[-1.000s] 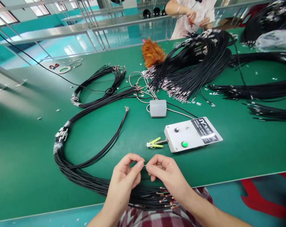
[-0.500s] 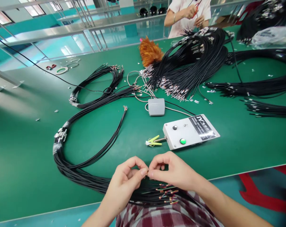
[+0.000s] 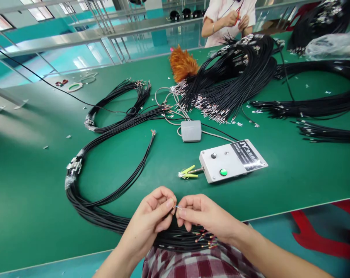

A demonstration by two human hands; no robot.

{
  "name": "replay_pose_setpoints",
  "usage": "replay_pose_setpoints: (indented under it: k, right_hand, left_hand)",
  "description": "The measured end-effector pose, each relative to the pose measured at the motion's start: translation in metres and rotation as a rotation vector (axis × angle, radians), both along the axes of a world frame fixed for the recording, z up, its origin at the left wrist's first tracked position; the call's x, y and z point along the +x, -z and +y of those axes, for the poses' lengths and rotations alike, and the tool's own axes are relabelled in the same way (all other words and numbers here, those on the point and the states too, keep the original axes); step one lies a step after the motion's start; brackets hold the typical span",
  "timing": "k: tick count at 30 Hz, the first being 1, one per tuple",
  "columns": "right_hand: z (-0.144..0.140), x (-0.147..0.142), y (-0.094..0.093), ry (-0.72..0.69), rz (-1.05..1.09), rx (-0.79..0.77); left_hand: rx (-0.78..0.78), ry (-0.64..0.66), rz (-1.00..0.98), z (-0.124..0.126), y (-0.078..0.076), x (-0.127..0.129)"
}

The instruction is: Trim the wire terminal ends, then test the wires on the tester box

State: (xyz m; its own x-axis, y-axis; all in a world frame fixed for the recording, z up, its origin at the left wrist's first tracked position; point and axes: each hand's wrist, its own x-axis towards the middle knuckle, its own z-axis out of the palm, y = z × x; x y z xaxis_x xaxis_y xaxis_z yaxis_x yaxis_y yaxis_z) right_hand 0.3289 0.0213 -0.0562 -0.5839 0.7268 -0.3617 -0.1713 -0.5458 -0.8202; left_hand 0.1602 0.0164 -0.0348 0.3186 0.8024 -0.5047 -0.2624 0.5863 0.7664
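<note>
My left hand (image 3: 153,216) and my right hand (image 3: 202,214) meet at the near edge of the green table (image 3: 33,200). Their thumbs and forefingers pinch the thin bare wire end (image 3: 176,207) of a black cable between them. Under both hands lies a bundle of black cables (image 3: 111,220) with coloured stripped ends (image 3: 205,237), looping away to the left. A white test box (image 3: 231,160) with a green button and a yellow-green clip (image 3: 188,172) sits just beyond my hands.
A grey foot pedal (image 3: 191,130) lies behind the box. Large piles of black cables (image 3: 235,77) cover the far right. An orange feather duster (image 3: 183,63) lies at the back. Another person (image 3: 231,19) works across the table.
My hands have dropped slightly toward me, still pinched on the wire end. The view has shifted a little. The person across the table has raised their hands.
</note>
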Motion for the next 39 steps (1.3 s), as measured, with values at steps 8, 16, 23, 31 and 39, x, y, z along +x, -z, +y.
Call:
replay_pose_setpoints:
  k: [8,16,23,31,39]
  right_hand:
    - [-0.003,-0.001,-0.005,0.198,-0.243,0.242]
    - [-0.001,-0.008,0.006,0.134,0.059,-0.067]
    - [-0.002,-0.004,0.005,0.156,-0.048,-0.026]
    - [-0.005,0.005,0.001,0.125,-0.556,0.528]
    - [-0.006,0.013,-0.001,0.097,-0.960,1.077]
  left_hand:
    - [0.029,-0.042,0.062,-0.001,0.001,0.006]
    - [0.208,0.067,0.129,-0.007,0.000,0.010]
    - [0.334,-0.016,0.212,-0.007,0.010,0.015]
    - [0.380,-0.090,0.451,-0.012,0.025,0.017]
    - [0.369,-0.057,0.507,-0.004,0.024,0.016]
